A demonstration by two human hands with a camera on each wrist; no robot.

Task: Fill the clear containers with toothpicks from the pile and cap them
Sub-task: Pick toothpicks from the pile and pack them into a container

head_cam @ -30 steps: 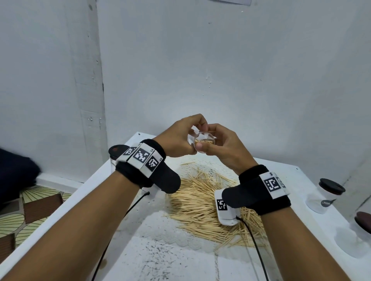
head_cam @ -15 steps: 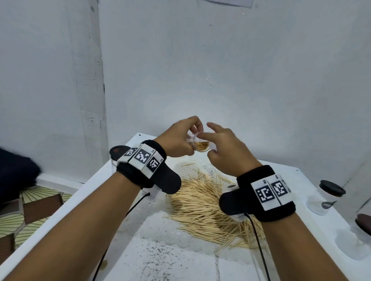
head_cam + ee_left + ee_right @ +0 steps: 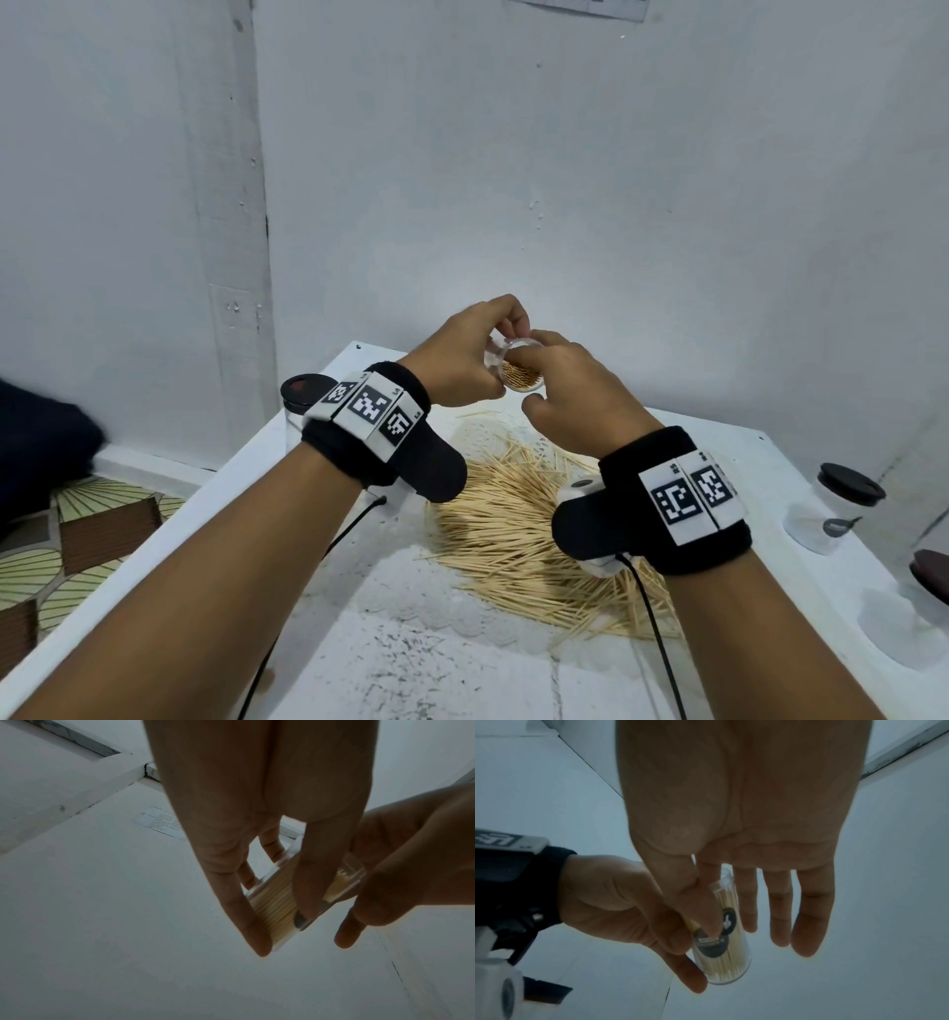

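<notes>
From the head view, the left hand (image 3: pixel 457 360) holds a clear container (image 3: pixel 518 372) of toothpicks in the air above the pile (image 3: pixel 518 519) on the tabletop (image 3: pixel 462 668), its open mouth tilted toward the camera; the right hand (image 3: pixel 570 401) has thumb and forefinger at the rim. To do this well, I would keep the tube steady and level the sticks below the rim before capping. The left wrist view shows that grip closed around the tube's sides, fingers curled, sticks packed lengthwise. The right wrist view shows the right grip pinching at the tube, the other fingers straight; a dark round label (image 3: pixel 714 941) carries print too small to read.
</notes>
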